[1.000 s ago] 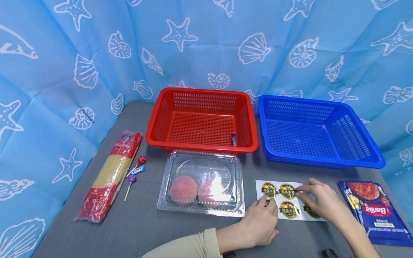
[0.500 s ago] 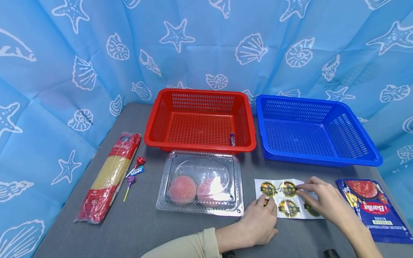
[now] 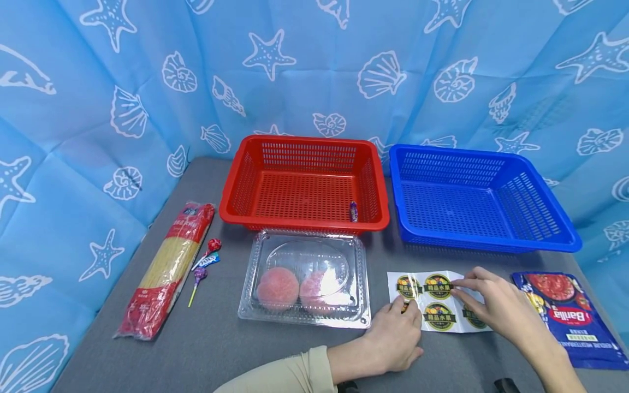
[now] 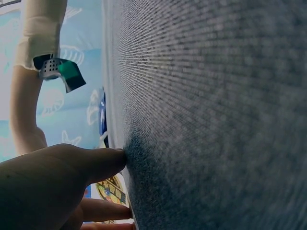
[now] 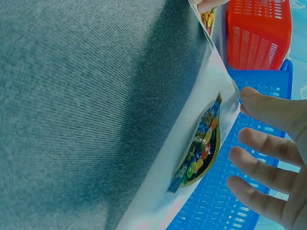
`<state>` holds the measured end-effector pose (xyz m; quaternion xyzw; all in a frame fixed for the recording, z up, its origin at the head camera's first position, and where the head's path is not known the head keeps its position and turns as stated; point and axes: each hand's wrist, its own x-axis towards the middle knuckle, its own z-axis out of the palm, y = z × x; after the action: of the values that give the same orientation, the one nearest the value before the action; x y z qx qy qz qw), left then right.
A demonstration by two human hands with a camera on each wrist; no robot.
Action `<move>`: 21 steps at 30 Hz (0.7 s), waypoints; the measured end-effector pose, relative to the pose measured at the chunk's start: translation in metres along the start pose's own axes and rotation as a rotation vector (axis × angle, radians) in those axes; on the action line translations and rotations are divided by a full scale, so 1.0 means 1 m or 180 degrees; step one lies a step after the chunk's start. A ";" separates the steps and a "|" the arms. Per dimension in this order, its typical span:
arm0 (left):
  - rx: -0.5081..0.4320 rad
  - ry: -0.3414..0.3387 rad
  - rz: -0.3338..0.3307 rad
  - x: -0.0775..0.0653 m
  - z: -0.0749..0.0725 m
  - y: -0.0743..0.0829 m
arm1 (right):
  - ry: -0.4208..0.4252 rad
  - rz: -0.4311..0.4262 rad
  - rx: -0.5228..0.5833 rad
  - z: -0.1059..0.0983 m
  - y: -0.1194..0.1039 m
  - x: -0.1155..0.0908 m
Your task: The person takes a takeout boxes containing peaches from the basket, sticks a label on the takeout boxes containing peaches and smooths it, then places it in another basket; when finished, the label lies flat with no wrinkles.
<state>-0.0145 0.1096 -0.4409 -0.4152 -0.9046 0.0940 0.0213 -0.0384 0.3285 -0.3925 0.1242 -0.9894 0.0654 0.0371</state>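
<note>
A white sheet of round dark fruit stickers (image 3: 459, 326) lies at the front right in the head view. My left hand (image 3: 393, 338) rests on the sheet's lower left corner, its fingertips pressing and covering part of a sticker. In the left wrist view the thumb (image 4: 103, 162) touches the grey cloth. My right hand (image 3: 496, 303) pinches with thumb and index finger at the right edge of the upper middle sticker (image 3: 437, 286). The right wrist view has the sheet slanting up to those fingertips (image 5: 249, 96), with the other fingers spread loosely.
A clear box (image 3: 304, 322) with two peaches stands left of the sheet. Behind are a red basket (image 3: 304, 225) holding a small purple-wrapped sweet, and a blue basket (image 3: 491, 245). Noodles (image 3: 169, 267) and lollipops (image 3: 199, 273) lie left, a Barilla pouch (image 3: 570, 319) right.
The view has shifted slightly. Both hands keep nearly the same places on the sheet, with the right fingertips still at the upper middle sticker's edge.
</note>
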 end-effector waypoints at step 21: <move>0.0001 -0.0022 0.0011 0.001 -0.002 -0.001 | 0.0170 -0.0213 -0.0309 -0.007 -0.008 0.000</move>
<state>-0.0158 0.1100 -0.4390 -0.4164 -0.9040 0.0956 0.0181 -0.0360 0.3217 -0.3846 0.1534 -0.9854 0.0194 0.0716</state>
